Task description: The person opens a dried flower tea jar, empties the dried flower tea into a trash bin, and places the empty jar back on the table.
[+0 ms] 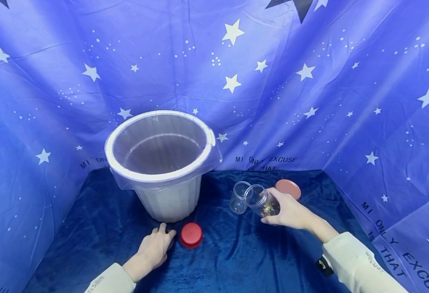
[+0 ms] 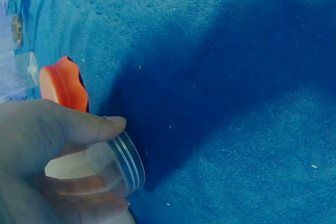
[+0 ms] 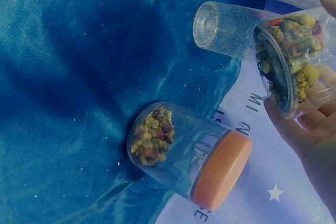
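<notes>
Head view: right hand [image 1: 291,212] grips a tilted clear plastic jar [image 1: 262,200] above blue velvet cloth [image 1: 236,252]; left-wrist view: left hand [image 2: 37,156] curls around a ribbed transparent jar [image 2: 118,166]; right-wrist view: an orange-lidded jar [image 3: 189,153] lies sideways holding dried flowers.

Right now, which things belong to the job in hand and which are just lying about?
In use: right hand gripping tilted flower jar; left hand gripping clear jar; red lid beside it.
Probably lying about: upright empty jar; capped flower jar; lined bin.
</notes>
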Demonstrator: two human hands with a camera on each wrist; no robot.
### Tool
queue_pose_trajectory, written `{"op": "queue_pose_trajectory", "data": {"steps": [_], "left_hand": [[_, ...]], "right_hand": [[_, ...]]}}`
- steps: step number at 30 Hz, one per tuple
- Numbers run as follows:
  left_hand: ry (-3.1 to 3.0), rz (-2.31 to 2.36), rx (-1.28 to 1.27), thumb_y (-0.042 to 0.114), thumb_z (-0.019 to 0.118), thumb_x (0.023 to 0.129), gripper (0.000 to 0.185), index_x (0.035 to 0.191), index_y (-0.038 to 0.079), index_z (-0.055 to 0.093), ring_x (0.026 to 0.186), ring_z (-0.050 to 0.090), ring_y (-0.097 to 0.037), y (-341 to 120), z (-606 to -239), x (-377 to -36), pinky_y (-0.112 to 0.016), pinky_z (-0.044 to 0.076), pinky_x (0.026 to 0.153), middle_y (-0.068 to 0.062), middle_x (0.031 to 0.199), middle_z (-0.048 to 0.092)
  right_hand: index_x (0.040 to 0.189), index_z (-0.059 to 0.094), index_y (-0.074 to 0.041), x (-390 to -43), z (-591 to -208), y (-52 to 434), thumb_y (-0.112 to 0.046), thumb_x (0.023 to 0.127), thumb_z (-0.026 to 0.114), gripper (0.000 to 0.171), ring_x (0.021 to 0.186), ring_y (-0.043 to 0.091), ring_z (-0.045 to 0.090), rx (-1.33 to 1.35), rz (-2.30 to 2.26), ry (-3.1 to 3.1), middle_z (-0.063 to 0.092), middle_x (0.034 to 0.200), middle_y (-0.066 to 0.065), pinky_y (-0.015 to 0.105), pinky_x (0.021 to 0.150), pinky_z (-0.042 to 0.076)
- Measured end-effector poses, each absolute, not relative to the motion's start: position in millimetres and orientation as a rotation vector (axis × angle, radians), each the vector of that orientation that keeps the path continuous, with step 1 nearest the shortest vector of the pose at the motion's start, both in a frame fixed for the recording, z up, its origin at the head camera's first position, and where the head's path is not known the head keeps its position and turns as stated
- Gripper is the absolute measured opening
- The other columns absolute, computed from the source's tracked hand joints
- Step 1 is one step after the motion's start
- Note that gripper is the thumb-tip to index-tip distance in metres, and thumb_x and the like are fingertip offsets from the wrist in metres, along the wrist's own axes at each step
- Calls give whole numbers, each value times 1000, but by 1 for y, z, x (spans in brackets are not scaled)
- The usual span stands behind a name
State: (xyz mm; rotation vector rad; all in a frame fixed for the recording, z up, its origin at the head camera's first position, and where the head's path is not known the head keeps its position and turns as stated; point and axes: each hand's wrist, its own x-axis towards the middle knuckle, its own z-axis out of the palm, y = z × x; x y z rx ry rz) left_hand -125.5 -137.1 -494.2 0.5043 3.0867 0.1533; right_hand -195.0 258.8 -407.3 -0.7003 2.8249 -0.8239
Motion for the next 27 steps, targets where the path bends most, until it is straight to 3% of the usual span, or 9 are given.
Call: {"op": "queue_pose_trajectory", "data": {"steps": [6, 15, 21, 27], "left_hand": [[3042, 172, 551, -1, 76, 63, 46, 105, 10, 60, 92, 62, -36, -138, -498, -126, -48, 55, 60, -23, 116, 58], [3016, 86, 740, 5, 81, 58, 47, 96, 11, 55, 82, 58, -33, -145, -497, -134, -44, 54, 61, -16, 101, 56], [2929, 219, 738, -2, 80, 59, 48, 98, 15, 57, 89, 56, -36, -152, -495, -141, -48, 54, 66, -20, 109, 57], [2944, 284, 776, 4, 89, 54, 53, 95, 15, 57, 85, 55, -35, -152, -495, -145, -46, 54, 65, -14, 100, 54]], "right_hand": [[121, 52, -17, -195, -407, 259, -41, 73, 83, 62, 84, 6, 61, -687, -829, 2813, 66, 96, -6, 35, 75, 52], [122, 53, -14, -195, -406, 257, -39, 74, 83, 63, 84, 6, 61, -691, -812, 2830, 66, 96, -6, 30, 75, 50], [124, 52, -12, -196, -406, 257, -37, 74, 84, 64, 86, 7, 61, -688, -811, 2843, 67, 98, -4, 32, 76, 51], [124, 52, -16, -197, -406, 255, -38, 74, 84, 63, 87, 7, 62, -680, -824, 2836, 68, 100, -3, 32, 77, 51]]}}
